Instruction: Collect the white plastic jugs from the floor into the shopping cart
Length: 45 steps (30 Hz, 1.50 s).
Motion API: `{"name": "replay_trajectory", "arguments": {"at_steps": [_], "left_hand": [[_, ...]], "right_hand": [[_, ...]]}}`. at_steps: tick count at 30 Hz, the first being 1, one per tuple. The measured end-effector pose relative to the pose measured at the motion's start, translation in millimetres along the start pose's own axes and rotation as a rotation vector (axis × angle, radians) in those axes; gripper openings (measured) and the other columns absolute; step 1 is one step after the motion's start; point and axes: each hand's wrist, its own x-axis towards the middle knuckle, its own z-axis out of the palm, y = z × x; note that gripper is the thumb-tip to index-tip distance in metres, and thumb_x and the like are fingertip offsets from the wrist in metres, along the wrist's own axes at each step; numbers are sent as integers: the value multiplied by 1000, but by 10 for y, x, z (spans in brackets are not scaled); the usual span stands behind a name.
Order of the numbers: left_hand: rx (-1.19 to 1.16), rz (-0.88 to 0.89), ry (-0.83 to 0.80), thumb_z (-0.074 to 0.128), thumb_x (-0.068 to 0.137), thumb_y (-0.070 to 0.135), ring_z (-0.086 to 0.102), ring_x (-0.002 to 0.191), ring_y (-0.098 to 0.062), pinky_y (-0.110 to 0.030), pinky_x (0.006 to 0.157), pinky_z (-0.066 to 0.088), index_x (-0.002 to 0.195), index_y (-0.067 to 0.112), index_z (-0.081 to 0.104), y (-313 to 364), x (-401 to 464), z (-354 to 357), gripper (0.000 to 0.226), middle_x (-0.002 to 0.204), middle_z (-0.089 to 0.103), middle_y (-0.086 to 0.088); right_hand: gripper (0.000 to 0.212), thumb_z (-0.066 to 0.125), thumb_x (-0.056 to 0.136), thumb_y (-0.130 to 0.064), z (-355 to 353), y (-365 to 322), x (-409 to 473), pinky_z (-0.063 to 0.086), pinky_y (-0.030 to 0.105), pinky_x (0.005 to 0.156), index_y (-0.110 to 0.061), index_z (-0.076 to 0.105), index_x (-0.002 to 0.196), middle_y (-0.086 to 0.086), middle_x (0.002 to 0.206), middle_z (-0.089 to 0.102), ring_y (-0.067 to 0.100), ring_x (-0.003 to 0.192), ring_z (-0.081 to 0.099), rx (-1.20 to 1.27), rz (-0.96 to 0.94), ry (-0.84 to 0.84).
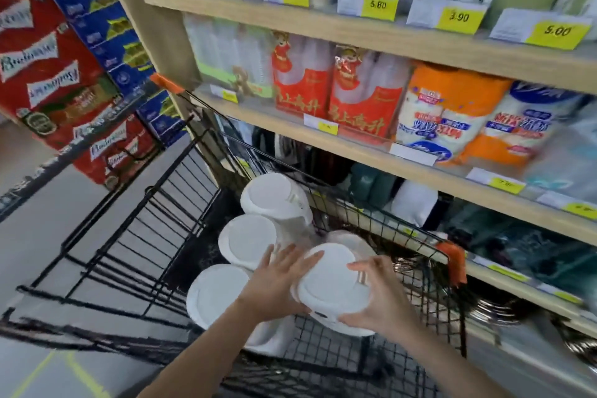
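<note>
A white plastic jug [332,284], seen from its lid, sits between my two hands over the black wire shopping cart [168,203]. My left hand [277,281] presses its left side with straight fingers. My right hand [379,297] cups its right side, fingers curved round the rim. Three more white jugs stand in the cart: one at the far end [274,194], one in the middle [248,241], one nearest me [216,294]. Another white lid [349,241] shows partly behind the held jug.
Wooden shelves [355,32] with yellow price tags run along the right, close to the cart's side, stocked with cups and packaged goods. Stacked red and blue cartons [64,74] stand at the left. Grey floor [48,229] lies left of the cart.
</note>
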Motion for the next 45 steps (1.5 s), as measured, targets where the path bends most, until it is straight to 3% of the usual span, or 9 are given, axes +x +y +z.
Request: {"name": "replay_trajectory", "arguments": {"at_steps": [4, 9, 14, 18, 21, 26, 31, 35, 45], "left_hand": [[139, -156, -21, 40, 64, 90, -31, 140, -30, -57, 106, -24, 142, 45, -25, -315, 150, 192, 111, 153, -26, -12], [155, -149, 24, 33, 67, 89, 5, 142, -40, -60, 109, 2, 148, 22, 31, -401, 210, 448, 105, 153, 22, -24], [268, -74, 72, 35, 82, 73, -23, 138, -41, -52, 112, -16, 152, 18, 0, -355, 213, 506, 96, 156, -10, -22], [355, -63, 46, 52, 85, 61, -6, 143, -43, -53, 112, -12, 152, 13, 10, -101, 230, 551, 93, 157, 2, -23], [446, 91, -175, 40, 98, 34, -20, 143, -36, -50, 109, -20, 150, 16, -10, 74, 302, 826, 75, 156, -19, -19], [238, 57, -404, 49, 93, 13, -13, 143, -42, -49, 117, 8, 147, 35, -19, 272, 417, 1328, 90, 155, -25, -16], [235, 112, -375, 67, 85, 22, 1, 144, -37, -45, 113, 27, 144, 37, -25, 270, 517, 1588, 110, 155, -25, -16], [258, 66, -308, 54, 87, 11, -8, 145, -32, -45, 115, 17, 140, 34, -32, 210, 568, 1659, 103, 154, -25, -15], [251, 125, -330, 53, 92, 31, -2, 146, -24, -45, 116, 17, 143, 34, -25, 206, 520, 1403, 94, 158, -19, -3]], "right_hand": [[86, 91, 41, -42, 433, 168, 41, 41, 21, 74, -25, 50, 115, -6, 110, 31, 10, 94, 46, 66, 131, 90], [82, 94, 43, -31, 916, 433, 78, 38, 20, 82, -31, 47, 110, -3, 115, 36, -2, 93, 45, 217, 286, 183], [84, 90, 37, -31, 1263, 717, -44, 37, 30, 95, -38, 42, 106, 1, 120, 34, 14, 112, 39, 305, 332, 242], [81, 92, 49, -24, 1392, 873, -110, 38, 42, 100, -26, 46, 116, 6, 133, 33, 21, 120, 35, 230, 365, 140], [87, 90, 48, -28, 1370, 958, -78, 38, 40, 98, -15, 45, 121, -1, 129, 36, 25, 122, 37, 249, 412, 112], [109, 92, 47, -30, 1317, 1308, -336, 40, 41, 98, -37, 27, 134, -8, 130, 38, 16, 120, 38, 491, 631, 83], [101, 90, 59, -16, 1307, 1530, -389, 44, 30, 89, -28, 25, 136, -6, 129, 41, 16, 120, 43, 670, 717, 8], [114, 90, 44, -50, 1473, 1577, -334, 47, 44, 99, -40, 23, 136, -10, 131, 48, 19, 122, 48, 661, 722, -99], [104, 78, 69, -41, 1129, 1119, -413, 31, 44, 109, -31, 10, 147, -6, 146, 25, 16, 131, 29, 358, 562, -79]]}}
